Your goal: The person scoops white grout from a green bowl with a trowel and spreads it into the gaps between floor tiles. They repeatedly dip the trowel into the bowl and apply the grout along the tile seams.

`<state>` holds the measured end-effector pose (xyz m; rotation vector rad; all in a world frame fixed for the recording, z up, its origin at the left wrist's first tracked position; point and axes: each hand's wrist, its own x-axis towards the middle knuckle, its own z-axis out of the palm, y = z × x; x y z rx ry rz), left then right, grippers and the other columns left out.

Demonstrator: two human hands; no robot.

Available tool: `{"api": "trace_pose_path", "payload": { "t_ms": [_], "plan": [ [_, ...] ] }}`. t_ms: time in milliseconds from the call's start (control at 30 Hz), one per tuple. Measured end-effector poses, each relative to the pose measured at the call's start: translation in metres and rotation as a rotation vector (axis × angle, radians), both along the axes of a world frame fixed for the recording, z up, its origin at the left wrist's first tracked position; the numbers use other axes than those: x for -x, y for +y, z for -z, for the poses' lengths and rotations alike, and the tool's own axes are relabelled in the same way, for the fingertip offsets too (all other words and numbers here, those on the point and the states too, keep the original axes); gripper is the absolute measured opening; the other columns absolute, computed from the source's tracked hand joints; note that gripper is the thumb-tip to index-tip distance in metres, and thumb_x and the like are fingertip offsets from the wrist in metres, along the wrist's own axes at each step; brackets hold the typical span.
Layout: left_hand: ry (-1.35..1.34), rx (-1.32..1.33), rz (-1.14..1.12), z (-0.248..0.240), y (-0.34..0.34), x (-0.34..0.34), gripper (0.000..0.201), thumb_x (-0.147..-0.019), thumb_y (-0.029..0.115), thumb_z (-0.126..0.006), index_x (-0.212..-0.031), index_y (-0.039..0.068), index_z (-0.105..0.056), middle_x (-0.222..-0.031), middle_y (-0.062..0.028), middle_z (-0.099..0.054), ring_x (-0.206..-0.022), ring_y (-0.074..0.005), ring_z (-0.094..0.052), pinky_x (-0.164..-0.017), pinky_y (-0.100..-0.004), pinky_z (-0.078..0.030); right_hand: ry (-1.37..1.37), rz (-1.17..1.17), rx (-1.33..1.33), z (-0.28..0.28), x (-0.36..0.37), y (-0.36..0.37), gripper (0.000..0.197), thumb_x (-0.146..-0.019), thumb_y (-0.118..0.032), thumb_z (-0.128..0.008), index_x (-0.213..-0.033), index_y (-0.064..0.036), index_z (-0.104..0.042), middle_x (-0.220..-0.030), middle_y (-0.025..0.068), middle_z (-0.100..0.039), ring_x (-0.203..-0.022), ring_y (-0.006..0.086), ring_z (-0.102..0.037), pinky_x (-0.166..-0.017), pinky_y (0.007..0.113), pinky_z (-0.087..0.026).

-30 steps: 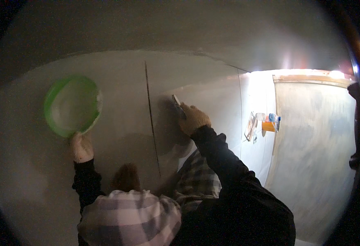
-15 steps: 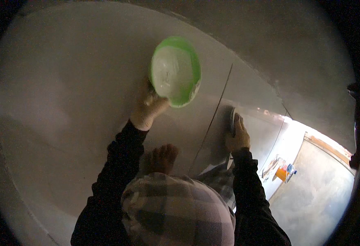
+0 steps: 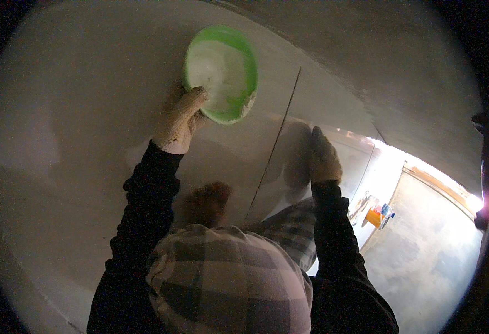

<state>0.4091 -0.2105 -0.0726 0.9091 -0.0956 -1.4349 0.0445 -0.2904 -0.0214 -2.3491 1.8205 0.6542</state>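
My left hand (image 3: 180,122), in a pale knitted glove, grips the near rim of a green bowl (image 3: 252,69), its thumb over the edge. White paste (image 3: 214,64) lies inside the bowl, and some is smeared on the right rim. My right hand (image 3: 326,157), also gloved, is at the smooth grey surface (image 3: 244,145), right of a long dark seam (image 3: 280,131). Its fingers are together and point away from me. They close around something thin and dark that is mostly hidden, so I cannot make out its kind.
A bare foot (image 3: 214,200) and checked cloth (image 3: 228,267) are below my hands. To the right, beyond a bright edge, are an orange container (image 3: 373,217) with blue items and a pale panel (image 3: 428,234). A darker grey surface (image 3: 400,67) borders the upper right.
My left hand and the bowl have moved up and to the left in the picture. My right hand has shifted slightly upward and turned, hiding the flat dark-edged thing that showed beside its fingers.
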Motion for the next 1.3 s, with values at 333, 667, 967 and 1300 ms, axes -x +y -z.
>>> {"api": "trace_pose_path", "payload": {
  "t_ms": [333, 667, 967, 1300],
  "plan": [
    [-0.149, 0.072, 0.106, -0.007, -0.006, -0.001, 0.088, -0.073, 0.025, -0.079, -0.145, 0.005, -0.031, -0.129, -0.0177, -0.048, -0.118, -0.0273, -0.053, -0.094, -0.0397, -0.052, -0.125, -0.43, -0.001, -0.019, -0.015, -0.03, 0.045, -0.094, -0.02, -0.052, -0.138, -0.0209, -0.046, -0.137, 0.0083, -0.053, -0.119, 0.0305, -0.055, -0.099, 0.041, -0.047],
    [-0.233, 0.018, 0.151, -0.035, -0.016, -0.012, 0.074, -0.074, 0.025, -0.078, -0.134, 0.003, -0.042, -0.121, -0.0163, -0.055, -0.103, -0.0251, -0.063, -0.079, -0.0374, -0.059, -0.044, -0.747, -0.107, -0.063, -0.194, -0.098, 0.04, -0.091, -0.018, -0.056, -0.131, -0.0227, -0.055, -0.119, 0.0087, -0.063, -0.108, 0.0316, -0.061, -0.091, 0.044, -0.052],
    [-0.152, -0.016, 0.067, -0.05, -0.012, 0.003, 0.061, -0.073, 0.013, -0.078, -0.125, 0.001, -0.049, -0.109, -0.0122, -0.062, -0.095, -0.0236, -0.066, -0.075, -0.0401, -0.06, 0.017, -0.657, -0.349, -0.062, -0.202, -0.085, 0.043, -0.088, -0.021, -0.061, -0.13, -0.0239, -0.057, -0.123, 0.0077, -0.063, -0.113, 0.0301, -0.059, -0.099, 0.042, -0.048],
    [-0.395, 0.01, -0.002, -0.04, -0.019, 0.012, 0.055, -0.072, 0.009, -0.076, -0.121, 0.005, -0.053, -0.104, -0.0081, -0.063, -0.086, -0.0187, -0.064, -0.069, -0.032, -0.056, -0.436, -0.23, -0.987, -0.082, -0.196, -0.087, 0.05, -0.081, -0.019, -0.068, -0.129, -0.0075, -0.058, -0.111, 0.0113, -0.069, -0.097, 0.0205, -0.066, -0.092, 0.035, -0.051]
  ]
}}
